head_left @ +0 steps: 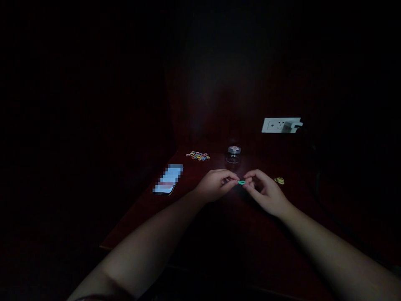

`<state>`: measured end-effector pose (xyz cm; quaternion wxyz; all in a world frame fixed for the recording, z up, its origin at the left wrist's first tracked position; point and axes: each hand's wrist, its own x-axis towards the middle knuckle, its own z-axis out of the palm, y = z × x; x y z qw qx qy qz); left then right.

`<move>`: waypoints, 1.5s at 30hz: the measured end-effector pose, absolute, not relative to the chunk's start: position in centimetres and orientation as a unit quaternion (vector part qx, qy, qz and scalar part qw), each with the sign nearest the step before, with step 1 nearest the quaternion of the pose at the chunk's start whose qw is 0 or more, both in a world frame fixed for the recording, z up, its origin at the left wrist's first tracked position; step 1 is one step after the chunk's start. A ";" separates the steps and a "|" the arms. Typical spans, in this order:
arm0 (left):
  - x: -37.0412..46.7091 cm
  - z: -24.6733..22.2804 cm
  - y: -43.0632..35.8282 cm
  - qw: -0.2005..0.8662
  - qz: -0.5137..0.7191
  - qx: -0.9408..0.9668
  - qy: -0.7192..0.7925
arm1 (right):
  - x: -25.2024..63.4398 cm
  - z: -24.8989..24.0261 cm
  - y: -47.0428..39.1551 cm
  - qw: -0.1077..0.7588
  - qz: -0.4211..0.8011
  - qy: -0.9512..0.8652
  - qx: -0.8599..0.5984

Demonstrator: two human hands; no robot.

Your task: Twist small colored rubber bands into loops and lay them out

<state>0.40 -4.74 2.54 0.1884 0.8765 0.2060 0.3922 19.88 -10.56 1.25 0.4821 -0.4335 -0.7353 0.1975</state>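
Left hand (216,184): fingers narrow, pinching green band (241,182) (one loop or several, too small to tell), clock centre above worktop (203,170). Right hand (266,192): fingers curved at band's 3 o'clock end; contact, cannot tell. Handling: light fingertip pinch, wrists steady, seems best. Phone (169,177), 9 o'clock. Yellow bands (280,181), 3. Mixed bands (198,157), 10. Lidded jar (233,155), 12. Wall socket (272,125), plugged, 1.
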 end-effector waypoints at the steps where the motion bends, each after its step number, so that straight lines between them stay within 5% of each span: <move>1: 0.4 2.6 -4.8 0.186 0.393 0.876 0.208 | 19.8 1.3 -10.6 0.484 0.197 -0.737 -0.429; 45: 0.7 2.7 -5.1 0.210 0.392 0.867 0.226 | 20.2 1.0 -10.4 0.471 0.152 -0.753 -0.434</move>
